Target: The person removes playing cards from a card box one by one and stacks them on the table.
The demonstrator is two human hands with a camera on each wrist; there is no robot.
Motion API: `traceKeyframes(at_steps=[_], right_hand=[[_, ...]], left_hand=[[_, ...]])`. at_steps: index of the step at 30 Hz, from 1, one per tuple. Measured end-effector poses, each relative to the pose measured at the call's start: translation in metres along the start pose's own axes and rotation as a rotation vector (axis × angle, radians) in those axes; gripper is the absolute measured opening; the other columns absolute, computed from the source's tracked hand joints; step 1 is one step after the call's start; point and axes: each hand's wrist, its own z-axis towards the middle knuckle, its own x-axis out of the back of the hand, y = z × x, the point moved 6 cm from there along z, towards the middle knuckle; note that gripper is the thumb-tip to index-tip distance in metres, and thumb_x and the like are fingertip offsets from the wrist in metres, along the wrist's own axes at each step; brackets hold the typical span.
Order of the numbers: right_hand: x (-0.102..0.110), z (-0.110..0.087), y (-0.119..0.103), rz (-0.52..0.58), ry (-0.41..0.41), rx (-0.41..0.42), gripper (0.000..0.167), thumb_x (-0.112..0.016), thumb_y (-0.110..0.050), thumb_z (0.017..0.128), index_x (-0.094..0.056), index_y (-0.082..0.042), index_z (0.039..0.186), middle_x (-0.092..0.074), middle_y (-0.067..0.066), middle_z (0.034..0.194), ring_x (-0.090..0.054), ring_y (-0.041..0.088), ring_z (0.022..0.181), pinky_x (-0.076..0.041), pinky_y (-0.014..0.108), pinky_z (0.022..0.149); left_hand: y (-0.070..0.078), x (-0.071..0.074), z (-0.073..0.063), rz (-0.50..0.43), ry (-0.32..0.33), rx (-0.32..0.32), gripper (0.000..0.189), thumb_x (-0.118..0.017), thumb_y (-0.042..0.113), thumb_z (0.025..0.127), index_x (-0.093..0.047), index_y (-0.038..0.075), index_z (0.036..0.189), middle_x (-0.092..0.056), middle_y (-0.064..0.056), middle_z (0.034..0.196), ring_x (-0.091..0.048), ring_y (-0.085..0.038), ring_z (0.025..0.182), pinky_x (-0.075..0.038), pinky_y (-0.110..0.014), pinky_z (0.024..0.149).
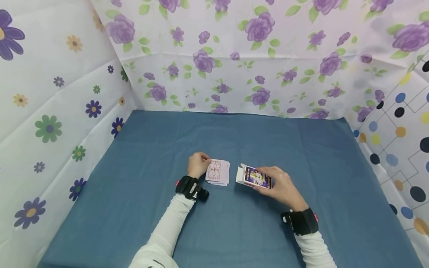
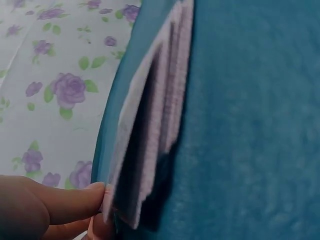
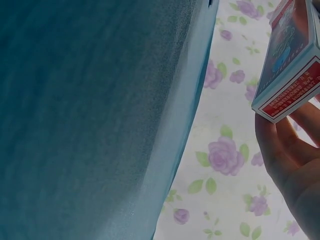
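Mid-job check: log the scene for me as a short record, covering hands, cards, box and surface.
Left hand: pinches the edge of the white rectangular playing cards with red-patterned backs
Cards: loose, uneven stack; gap under the upper part in the left wrist view
Right hand: grips the purple-and-white rectangular cardboard box
Box end: open, white flap toward the cards
Surface: blue cloth

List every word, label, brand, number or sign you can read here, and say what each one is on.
No text is clear enough to quote.
Card box, printed face: lettering, too small and blurred to read.
Red end panel of the box, right wrist view: several rows of lettering, too blurred to read.
Red tag on the right wrist strap: too small to read.
Top card of the stack: ornamental pattern, no readable text.
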Motion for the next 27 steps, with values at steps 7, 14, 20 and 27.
traceKeyframes(at_steps=[7,14,20,27], right_hand=[[0.000,0.003,-0.002,-0.001,-0.015,-0.005,0.058,-0.082,-0.037,0.076,-0.064,-0.017,0.127,-0.066,0.007,0.122,-0.060,0.023,0.108,-0.049,0.041,0.080],[0.000,0.005,-0.002,-0.014,-0.026,-0.009,0.058,-0.081,-0.039,0.077,-0.064,-0.018,0.128,-0.066,0.006,0.121,-0.059,0.022,0.107,-0.049,0.040,0.080],[-0.002,0.006,-0.003,-0.013,-0.030,-0.011,0.057,-0.082,-0.038,0.077,-0.064,-0.017,0.127,-0.066,0.005,0.121,-0.060,0.022,0.106,-0.049,0.040,0.079],[-0.007,0.004,-0.004,-0.005,-0.035,-0.019,0.056,-0.081,-0.039,0.077,-0.065,-0.017,0.126,-0.067,0.005,0.120,-0.059,0.021,0.105,-0.049,0.039,0.079]], left_hand=[[0.004,-0.001,-0.002,0.060,0.025,-0.004,0.009,-0.065,0.013,0.093,-0.068,0.005,0.094,-0.067,-0.012,0.083,-0.061,-0.023,0.068,-0.044,-0.030,0.057],[0.008,-0.002,-0.004,0.075,0.007,-0.007,0.010,-0.064,0.015,0.094,-0.068,0.006,0.097,-0.068,-0.012,0.087,-0.062,-0.023,0.071,-0.046,-0.031,0.059],[0.011,-0.006,-0.007,0.075,-0.002,-0.013,0.010,-0.063,0.015,0.094,-0.068,0.006,0.097,-0.068,-0.013,0.088,-0.062,-0.024,0.072,-0.046,-0.033,0.060],[0.012,-0.011,-0.012,0.075,-0.004,-0.043,0.010,-0.062,0.014,0.094,-0.068,0.006,0.095,-0.068,-0.014,0.087,-0.062,-0.024,0.070,-0.047,-0.034,0.059]])
